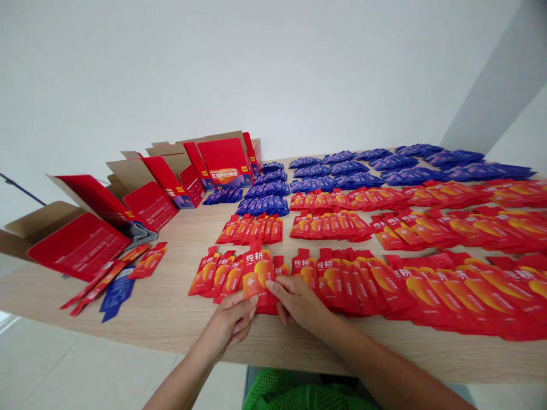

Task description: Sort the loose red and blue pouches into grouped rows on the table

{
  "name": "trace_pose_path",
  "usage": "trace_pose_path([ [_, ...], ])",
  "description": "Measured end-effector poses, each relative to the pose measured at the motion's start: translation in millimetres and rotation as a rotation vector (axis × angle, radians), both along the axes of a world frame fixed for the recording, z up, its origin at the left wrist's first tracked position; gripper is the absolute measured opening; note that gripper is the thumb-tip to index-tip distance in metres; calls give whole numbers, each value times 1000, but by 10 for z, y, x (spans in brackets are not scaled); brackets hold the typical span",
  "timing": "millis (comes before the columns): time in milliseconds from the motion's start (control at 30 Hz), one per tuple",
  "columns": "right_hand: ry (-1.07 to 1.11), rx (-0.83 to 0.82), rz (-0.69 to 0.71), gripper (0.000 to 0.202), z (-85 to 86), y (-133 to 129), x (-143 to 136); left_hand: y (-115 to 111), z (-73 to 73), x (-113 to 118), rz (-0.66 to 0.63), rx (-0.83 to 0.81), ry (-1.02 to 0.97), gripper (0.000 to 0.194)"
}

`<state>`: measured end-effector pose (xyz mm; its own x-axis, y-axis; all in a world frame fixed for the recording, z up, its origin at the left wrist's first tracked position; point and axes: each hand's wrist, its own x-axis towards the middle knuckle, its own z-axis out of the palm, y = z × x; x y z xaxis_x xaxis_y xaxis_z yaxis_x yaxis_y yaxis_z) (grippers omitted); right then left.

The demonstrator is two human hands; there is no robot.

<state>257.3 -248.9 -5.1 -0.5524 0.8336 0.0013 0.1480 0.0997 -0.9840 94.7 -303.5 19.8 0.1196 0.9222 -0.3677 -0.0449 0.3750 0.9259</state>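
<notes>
A red pouch with orange fruit print [257, 267] is held upright between my two hands, over the front row of pouches. My left hand [233, 322] pinches its lower left corner. My right hand [297, 299] has thumb and fingers closed on its lower right side. Left of it several red pouches [207, 272] lie overlapping, and to the right a long row of red pouches [363, 279] runs along the table. Behind are more rows of red pouches [329, 225] and, farther back, blue pouches [314, 184].
Open red cardboard boxes [224, 162] with raised flaps line the table's left and back left. Loose red pouches [149, 260] and a blue packet [118, 290] lie before them. The wooden table [171, 319] has its front edge near my wrists; a wall stands behind.
</notes>
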Motion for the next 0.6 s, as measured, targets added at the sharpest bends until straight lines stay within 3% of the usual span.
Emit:
trace_pose_path([
  [133, -195, 153, -115, 33, 98, 59, 75, -11, 73, -243, -85, -117, 113, 44],
  [200, -379, 260, -178, 27, 156, 90, 127, -4, 119, -374, -116, -169, 276, 43],
  [333, -698, 415, -202, 25, 227, 96, 191, 79, 275, -718, -111, -90, 895, 47],
  [433, -788, 452, -204, 34, 276, 41, 185, 236, 345, -1061, 65, 107, 1331, 49],
  [500, -852, 445, -178, 44, 321, -7, 161, 375, 287, -1275, 165, 153, 1444, 60],
  [600, -923, 399, -140, 63, 375, -76, 90, 584, 69, -1451, 182, 153, 1377, 72],
])
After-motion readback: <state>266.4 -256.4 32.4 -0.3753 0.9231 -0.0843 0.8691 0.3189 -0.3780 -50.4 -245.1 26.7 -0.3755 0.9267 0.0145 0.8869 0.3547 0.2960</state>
